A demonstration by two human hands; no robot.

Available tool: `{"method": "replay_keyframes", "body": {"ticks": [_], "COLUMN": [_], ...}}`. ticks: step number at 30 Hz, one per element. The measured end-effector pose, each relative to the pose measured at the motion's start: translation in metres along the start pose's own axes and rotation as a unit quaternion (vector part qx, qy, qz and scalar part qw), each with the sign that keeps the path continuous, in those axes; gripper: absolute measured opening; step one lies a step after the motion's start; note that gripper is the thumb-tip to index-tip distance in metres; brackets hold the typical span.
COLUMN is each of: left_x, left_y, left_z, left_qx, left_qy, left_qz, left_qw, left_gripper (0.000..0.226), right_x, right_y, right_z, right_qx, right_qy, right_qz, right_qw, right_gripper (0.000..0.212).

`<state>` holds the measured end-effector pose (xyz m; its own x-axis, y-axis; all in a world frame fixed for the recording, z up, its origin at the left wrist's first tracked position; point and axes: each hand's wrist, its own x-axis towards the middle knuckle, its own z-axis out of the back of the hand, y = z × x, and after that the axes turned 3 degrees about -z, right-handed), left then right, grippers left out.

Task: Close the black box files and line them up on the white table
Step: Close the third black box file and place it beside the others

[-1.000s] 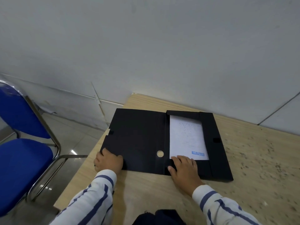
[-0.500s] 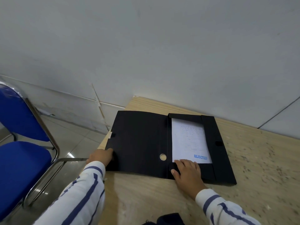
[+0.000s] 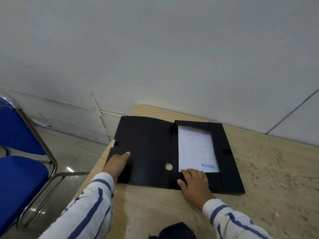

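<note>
Head view first, and I read it from the left: a blue chair stands off the table's left edge, clear of the work. On the table, which looks pale wood-grain to me and not plainly white, one black box file lies open and flat at the far left corner, against the wall. My left hand grips the near left edge of the cover flap, thumb on top, clamped on the flap; the fingers underneath are hidden. Further right, the right hand lies spread and flat, fingers apart, gripping nothing, pressing the near edge of the tray and touching the sheet stamped REJECTED. To close it well I would lift the flap from its left edge and swing it over to the right. The right hand should pin the tray, then slide out before the flap lands. The paper must lie inside the walls, or a corner may catch. Only this one file shows.
</note>
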<state>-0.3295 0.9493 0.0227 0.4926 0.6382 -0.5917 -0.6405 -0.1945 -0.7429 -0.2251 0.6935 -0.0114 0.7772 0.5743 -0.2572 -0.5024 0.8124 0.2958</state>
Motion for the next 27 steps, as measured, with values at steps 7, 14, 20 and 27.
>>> {"method": "replay_keyframes", "body": {"ticks": [7,14,20,27], "left_x": [-0.002,-0.007,0.005,0.022], "left_y": [0.015,0.028,0.034,0.027], "left_z": [-0.024,-0.014,0.007,0.026], "left_qx": [0.260,0.359,0.323,0.314], "left_qy": [0.087,-0.071,-0.171,-0.112], "left_qz": [-0.059,-0.030,0.066,0.064], "left_qw": [0.960,0.930,0.929,0.941], "left_gripper": [0.095,0.077,0.066,0.065], "right_x": [0.001,0.001,0.002,0.002], "right_y": [-0.003,-0.005,-0.004,-0.005], "right_z": [0.000,0.000,0.000,0.000], "right_qx": [0.014,0.015,0.014,0.009], "right_qy": [0.006,0.008,0.006,0.014], "right_qz": [0.002,0.003,0.002,0.000], "right_qw": [1.000,1.000,1.000,1.000], "right_gripper": [0.046,0.046,0.045,0.045]}}
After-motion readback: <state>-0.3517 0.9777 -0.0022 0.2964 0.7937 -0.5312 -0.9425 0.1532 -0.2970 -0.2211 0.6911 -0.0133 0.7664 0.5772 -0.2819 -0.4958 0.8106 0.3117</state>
